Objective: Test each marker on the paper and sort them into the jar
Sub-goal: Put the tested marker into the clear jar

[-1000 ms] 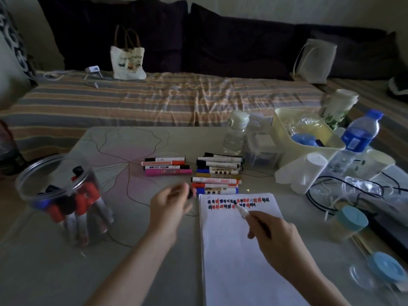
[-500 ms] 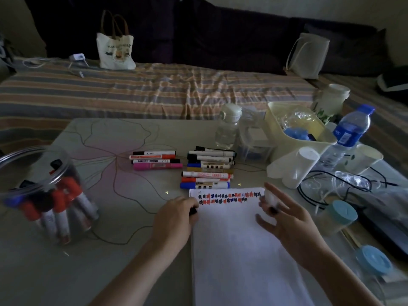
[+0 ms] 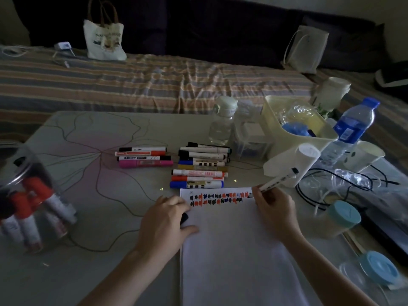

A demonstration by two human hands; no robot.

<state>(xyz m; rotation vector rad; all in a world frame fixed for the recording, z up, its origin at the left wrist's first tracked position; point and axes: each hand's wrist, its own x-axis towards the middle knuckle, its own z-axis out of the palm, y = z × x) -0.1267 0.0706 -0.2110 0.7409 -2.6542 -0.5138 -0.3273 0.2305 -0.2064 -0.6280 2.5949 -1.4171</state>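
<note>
Marker (image 3: 278,180), light, stiff, slick-barrelled, pinched mid-barrel by right hand (image 3: 274,208), tip toward 7 o'clock on paper (image 3: 231,250); left hand (image 3: 164,219) clasps cap (image 3: 184,218).

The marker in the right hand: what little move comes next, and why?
Probably a short test stroke: the right hand holds the marker tip-down at the right end of the coloured marks on the paper, while the left hand grips its black cap.
</note>
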